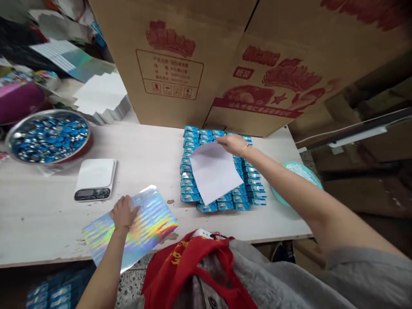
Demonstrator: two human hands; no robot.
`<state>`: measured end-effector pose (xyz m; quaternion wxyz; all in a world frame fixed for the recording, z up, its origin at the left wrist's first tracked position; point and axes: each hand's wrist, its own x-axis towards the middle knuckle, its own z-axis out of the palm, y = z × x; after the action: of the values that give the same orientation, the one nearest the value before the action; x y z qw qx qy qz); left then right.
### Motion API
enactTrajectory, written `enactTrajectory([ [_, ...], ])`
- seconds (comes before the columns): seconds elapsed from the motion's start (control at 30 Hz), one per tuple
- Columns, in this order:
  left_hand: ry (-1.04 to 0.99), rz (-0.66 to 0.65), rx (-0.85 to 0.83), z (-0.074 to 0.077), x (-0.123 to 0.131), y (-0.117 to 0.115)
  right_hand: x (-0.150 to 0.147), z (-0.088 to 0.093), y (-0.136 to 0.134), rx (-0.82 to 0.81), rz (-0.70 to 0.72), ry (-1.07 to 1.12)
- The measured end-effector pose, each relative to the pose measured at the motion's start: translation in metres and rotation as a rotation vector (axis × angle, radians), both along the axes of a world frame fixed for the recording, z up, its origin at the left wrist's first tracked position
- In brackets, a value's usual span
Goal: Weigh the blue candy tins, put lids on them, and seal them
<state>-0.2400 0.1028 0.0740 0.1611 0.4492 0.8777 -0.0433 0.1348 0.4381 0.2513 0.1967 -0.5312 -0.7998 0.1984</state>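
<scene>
My left hand (pixel 124 212) lies with fingers down on a shiny holographic sheet (pixel 151 225) near the table's front edge. My right hand (pixel 232 143) reaches far across the table and pinches the top corner of a white paper sheet (pixel 214 171). That sheet rests over rows of small blue boxes (pixel 189 180) packed side by side at the back of the table.
A metal bowl of blue wrapped candies (pixel 48 136) stands at the left, with a white digital scale (pixel 95 179) beside it. Large cardboard cartons (pixel 199 64) rise behind the blue boxes. White card stacks (pixel 103 96) lie at back left. A teal round object (pixel 299 171) sits at the right edge.
</scene>
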Motion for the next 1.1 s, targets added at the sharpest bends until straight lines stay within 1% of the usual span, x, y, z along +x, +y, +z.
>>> enactTrajectory([
  [0.03, 0.001, 0.001, 0.002, 0.0, 0.0, 0.001, -0.012, 0.014, 0.006, -0.016, 0.096, -0.031],
  [0.07, 0.001, 0.002, 0.003, 0.0, 0.0, 0.001, -0.026, 0.029, 0.012, 0.018, 0.277, -0.088],
  [0.1, 0.0, 0.005, 0.004, 0.0, -0.001, 0.002, -0.042, 0.043, 0.017, 0.074, 0.411, -0.125],
  [0.13, -0.003, 0.006, 0.006, 0.001, -0.001, 0.002, -0.061, 0.055, 0.021, 0.126, 0.487, -0.143],
  [0.17, -0.004, 0.007, 0.008, 0.001, -0.002, 0.003, -0.081, 0.064, 0.024, 0.168, 0.521, -0.161],
  [0.2, -0.006, 0.01, 0.009, 0.002, -0.003, 0.003, -0.102, 0.069, 0.025, 0.198, 0.52, -0.187],
  [0.23, -0.009, 0.01, 0.01, 0.003, -0.003, 0.003, -0.124, 0.07, 0.025, 0.213, 0.494, -0.223],
  [0.3, -0.02, 0.008, 0.017, 0.004, -0.003, 0.003, -0.163, 0.061, 0.021, 0.197, 0.426, -0.305],
  [0.37, -0.032, 0.017, 0.029, 0.004, -0.001, 0.003, -0.196, 0.042, 0.015, 0.134, 0.385, -0.369],
  [0.4, -0.038, 0.031, 0.041, 0.004, 0.001, 0.002, -0.207, 0.032, 0.011, 0.098, 0.372, -0.396],
  [0.47, -0.037, 0.093, 0.098, 0.004, 0.009, 0.0, -0.218, 0.012, 0.002, 0.051, 0.378, -0.389],
  [0.53, -0.012, 0.171, 0.224, 0.006, 0.021, -0.001, -0.209, -0.004, -0.007, 0.088, 0.405, -0.313],
  [0.6, 0.029, 0.222, 0.397, 0.01, 0.039, 0.0, -0.178, -0.015, -0.015, 0.166, 0.427, -0.224],
  [0.67, 0.051, 0.192, 0.563, 0.02, 0.065, 0.008, -0.124, -0.028, -0.02, 0.223, 0.39, -0.171],
  [0.73, 0.034, 0.068, 0.693, 0.035, 0.101, 0.026, -0.054, -0.043, -0.02, 0.222, 0.271, -0.145],
  [0.77, 0.009, -0.029, 0.741, 0.043, 0.124, 0.038, -0.014, -0.053, -0.017, 0.217, 0.184, -0.147],
  [0.83, -0.07, -0.25, 0.8, 0.058, 0.18, 0.066, 0.065, -0.073, -0.008, 0.204, -0.027, -0.192],
  [0.87, -0.123, -0.383, 0.786, 0.065, 0.212, 0.08, 0.103, -0.082, -0.002, 0.192, -0.135, -0.227],
  [0.9, -0.182, -0.519, 0.736, 0.071, 0.245, 0.094, 0.138, -0.089, 0.004, 0.18, -0.215, -0.266],
  [0.97, -0.282, -0.737, 0.595, 0.08, 0.315, 0.119, 0.197, -0.098, 0.018, 0.17, -0.284, -0.339],
  [1.0, -0.324, -0.812, 0.533, 0.082, 0.349, 0.13, 0.219, -0.1, 0.026, 0.166, -0.286, -0.37],
  [1.03, -0.355, -0.859, 0.476, 0.083, 0.38, 0.141, 0.235, -0.1, 0.035, 0.161, -0.273, -0.393],
  [1.1, -0.383, -0.899, 0.391, 0.081, 0.435, 0.161, 0.253, -0.1, 0.056, 0.146, -0.22, -0.412],
])
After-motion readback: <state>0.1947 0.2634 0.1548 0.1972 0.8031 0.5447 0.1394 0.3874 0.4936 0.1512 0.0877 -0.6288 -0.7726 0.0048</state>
